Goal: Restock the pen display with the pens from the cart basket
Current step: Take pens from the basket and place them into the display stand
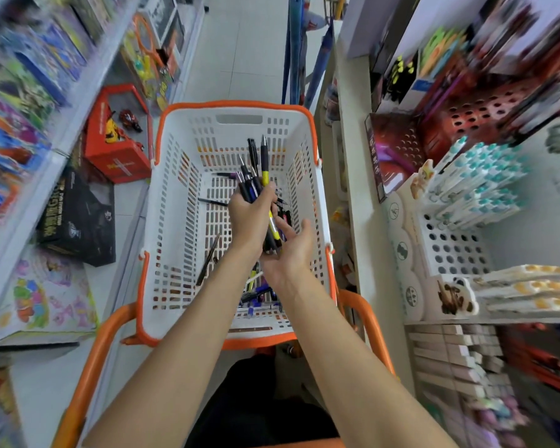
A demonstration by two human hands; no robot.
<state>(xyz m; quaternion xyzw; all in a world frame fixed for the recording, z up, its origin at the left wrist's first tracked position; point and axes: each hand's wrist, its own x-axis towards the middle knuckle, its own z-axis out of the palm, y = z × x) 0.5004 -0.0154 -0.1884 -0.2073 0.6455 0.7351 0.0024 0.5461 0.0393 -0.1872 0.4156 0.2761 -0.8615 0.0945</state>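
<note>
Over the white cart basket (175,202) with its orange rim, my left hand (249,215) grips a bundle of pens (256,169), dark ones plus one with a yellow grip, tips pointing away from me. My right hand (291,247) lies palm up just below it, fingers relaxed, touching the lower ends of the bundle. More loose pens (259,292) lie on the basket floor under my forearms, and a single dark pen (208,258) lies to the left. The pen display (453,244) is a white rack of holes on the right shelf, partly filled with teal-capped pens (485,176).
The orange cart frame (88,367) surrounds the basket. Toy boxes fill the left shelves, with a red box (117,147) and a black box (78,221) close to the basket. A red perforated rack (479,114) stands behind the white display. The tiled aisle runs ahead.
</note>
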